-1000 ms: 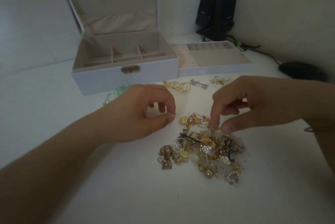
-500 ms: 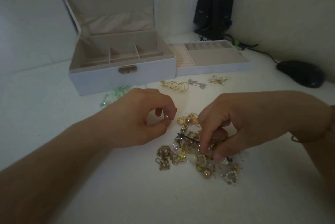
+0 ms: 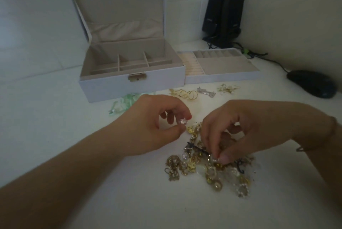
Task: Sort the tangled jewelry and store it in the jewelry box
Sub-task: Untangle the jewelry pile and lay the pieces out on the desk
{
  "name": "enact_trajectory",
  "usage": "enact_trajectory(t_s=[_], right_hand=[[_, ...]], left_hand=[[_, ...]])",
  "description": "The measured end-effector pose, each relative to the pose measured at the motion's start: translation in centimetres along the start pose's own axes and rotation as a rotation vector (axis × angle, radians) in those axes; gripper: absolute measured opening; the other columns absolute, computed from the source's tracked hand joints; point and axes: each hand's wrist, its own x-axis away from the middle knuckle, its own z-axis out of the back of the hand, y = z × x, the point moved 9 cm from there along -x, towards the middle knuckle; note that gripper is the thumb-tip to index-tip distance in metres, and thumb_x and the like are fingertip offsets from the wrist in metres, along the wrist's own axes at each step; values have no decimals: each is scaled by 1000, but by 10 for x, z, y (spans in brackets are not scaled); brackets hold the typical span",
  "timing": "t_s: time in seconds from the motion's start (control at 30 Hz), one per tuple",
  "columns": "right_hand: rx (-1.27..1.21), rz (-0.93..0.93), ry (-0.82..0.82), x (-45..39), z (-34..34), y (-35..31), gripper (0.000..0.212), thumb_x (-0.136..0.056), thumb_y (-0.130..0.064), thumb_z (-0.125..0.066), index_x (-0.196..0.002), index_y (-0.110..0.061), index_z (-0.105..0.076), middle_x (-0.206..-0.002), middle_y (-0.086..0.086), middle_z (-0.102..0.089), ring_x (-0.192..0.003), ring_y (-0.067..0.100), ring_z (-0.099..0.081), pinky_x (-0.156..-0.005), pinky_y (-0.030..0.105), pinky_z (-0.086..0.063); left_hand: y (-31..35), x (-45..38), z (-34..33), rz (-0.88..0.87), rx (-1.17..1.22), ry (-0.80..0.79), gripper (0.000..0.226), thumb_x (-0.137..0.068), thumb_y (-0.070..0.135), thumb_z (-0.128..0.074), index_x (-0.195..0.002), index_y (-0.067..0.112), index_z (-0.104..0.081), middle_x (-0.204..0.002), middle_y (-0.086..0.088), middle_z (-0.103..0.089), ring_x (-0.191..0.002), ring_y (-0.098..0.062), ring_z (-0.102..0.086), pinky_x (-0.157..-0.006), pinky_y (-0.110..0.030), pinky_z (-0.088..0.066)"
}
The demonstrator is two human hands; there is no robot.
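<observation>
Pinching clear bead (image 3: 182, 121); fingers (image 3: 215, 152) probing pile (image 3: 212, 165).

Beyond our work, we see two black speakers (image 3: 223, 17) standing upright side by side in the far corner where the walls (image 3: 277, 6) meet. Dark cables (image 3: 259, 55) trail from their base along the white table (image 3: 46, 136), with a small green clip (image 3: 245, 51) on them. A black computer mouse (image 3: 311, 82) rests near the table's right edge, well apart from the speakers.
</observation>
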Motion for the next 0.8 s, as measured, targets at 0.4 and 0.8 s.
enact_trajectory(t_s=[0.4,0.8], right_hand=[[-514,-103,712,50,92,43,11,-77,-14,-63,-82,-5,-66,-80,13,-69,-62,21,-64,-51,27,-53],[575,-610,929,100,132,116,22,-71,6,-75,-89,-6,-73,-79,6,-66,-70,17,-57,-78,22,-43]], left_hand=[[-2,-1,3,10,-61,24,20,-79,24,-78,-95,33,-71,-85,17,-67,-83,-9,-62,-73,-11,-44],[-7,0,10,112,-7,121,20,-72,27,-80,-87,38,-73,-87,22,-68,-84,-3,-63,-73,-9,-47]])
